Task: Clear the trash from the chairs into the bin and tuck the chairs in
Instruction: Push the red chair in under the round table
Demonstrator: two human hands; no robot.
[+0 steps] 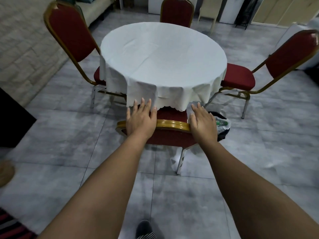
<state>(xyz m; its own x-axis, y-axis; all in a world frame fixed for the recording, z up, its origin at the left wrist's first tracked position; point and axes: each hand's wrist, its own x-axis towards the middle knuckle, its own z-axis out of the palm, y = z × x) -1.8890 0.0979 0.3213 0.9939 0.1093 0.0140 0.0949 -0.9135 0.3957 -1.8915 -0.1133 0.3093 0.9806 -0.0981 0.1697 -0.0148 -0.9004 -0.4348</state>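
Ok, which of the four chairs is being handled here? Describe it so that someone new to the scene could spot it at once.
Start at the round table under its white cloth, ringed by red chairs with gold frames. The one meant is the nearest chair, at the table's near edge with its back to the camera. It alone has the left hand and right hand resting on its top rail, beside the bin.

I see the tabletop (162, 54) in the upper middle of the frame, with one chair at upper left (72, 40), one behind it at top centre (177, 12), one at right (283, 59). The nearest chair (170, 125) sits below it, seat under the cloth edge. My left hand (140, 120) and right hand (202, 124) rest on its backrest. The bin (221, 125) stands just right of it.
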